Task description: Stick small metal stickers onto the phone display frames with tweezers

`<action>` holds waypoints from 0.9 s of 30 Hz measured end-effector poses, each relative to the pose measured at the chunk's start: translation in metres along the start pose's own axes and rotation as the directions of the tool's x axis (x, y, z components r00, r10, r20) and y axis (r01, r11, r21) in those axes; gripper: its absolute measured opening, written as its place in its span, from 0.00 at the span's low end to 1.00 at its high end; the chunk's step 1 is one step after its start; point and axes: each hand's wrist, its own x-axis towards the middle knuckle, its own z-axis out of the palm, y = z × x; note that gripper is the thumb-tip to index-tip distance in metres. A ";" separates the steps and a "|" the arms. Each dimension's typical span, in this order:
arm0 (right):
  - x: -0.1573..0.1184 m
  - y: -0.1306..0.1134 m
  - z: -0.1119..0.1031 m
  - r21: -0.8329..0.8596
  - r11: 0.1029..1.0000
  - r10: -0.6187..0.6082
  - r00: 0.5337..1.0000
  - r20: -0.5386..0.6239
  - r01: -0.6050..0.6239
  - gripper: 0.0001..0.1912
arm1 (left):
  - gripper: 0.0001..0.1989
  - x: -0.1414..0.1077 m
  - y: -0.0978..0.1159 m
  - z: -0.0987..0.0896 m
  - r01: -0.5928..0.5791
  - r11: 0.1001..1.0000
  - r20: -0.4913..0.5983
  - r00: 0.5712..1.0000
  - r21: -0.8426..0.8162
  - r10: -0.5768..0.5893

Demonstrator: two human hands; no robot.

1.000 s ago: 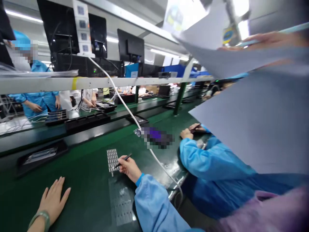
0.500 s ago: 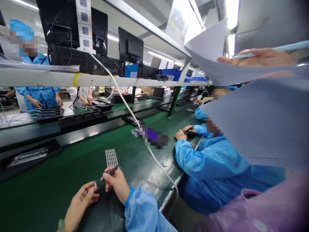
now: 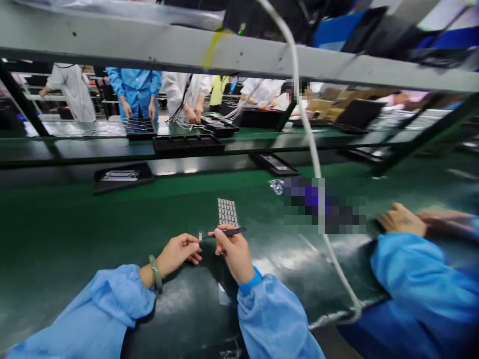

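My left hand, with a green bangle at its wrist, pinches a small pale piece between thumb and fingertips. Close by on the right, my right hand is closed around a dark pen-like tool, whose thin tip points left toward the pale piece. Whether tip and piece touch is too small to tell. Just beyond my right hand, a sheet of small light parts in rows lies on the green table. Both sleeves are light blue.
A white cable hangs down across the right side to the table's edge. Black trays lie farther back, under a grey shelf beam. Another person's hand and blue sleeve rest at the right. People stand across the bench.
The view has turned left and down, so the papers and raised hand at the right are out of view. My hands keep their holds, the left pinching the pale piece, the right the tool.
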 end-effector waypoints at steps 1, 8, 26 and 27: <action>0.000 -0.001 0.000 -0.014 1.000 -0.002 1.000 0.005 0.002 0.20 | 0.29 0.000 0.000 0.000 0.000 1.000 0.004 1.000 0.001 0.000; -0.009 -0.005 0.004 -0.128 0.991 -0.029 0.999 0.028 0.032 0.19 | 0.26 0.002 -0.004 0.003 -0.040 0.999 -0.012 0.999 0.023 0.041; -0.017 -0.012 0.009 -0.270 0.957 -0.102 0.994 0.027 0.106 0.18 | 0.25 -0.001 -0.002 0.006 0.016 1.000 -0.027 1.000 -0.021 -0.017; -0.017 -0.013 0.008 -0.273 0.956 -0.110 0.994 0.014 0.110 0.17 | 0.26 -0.001 -0.001 0.006 0.031 0.999 -0.017 0.999 -0.034 -0.031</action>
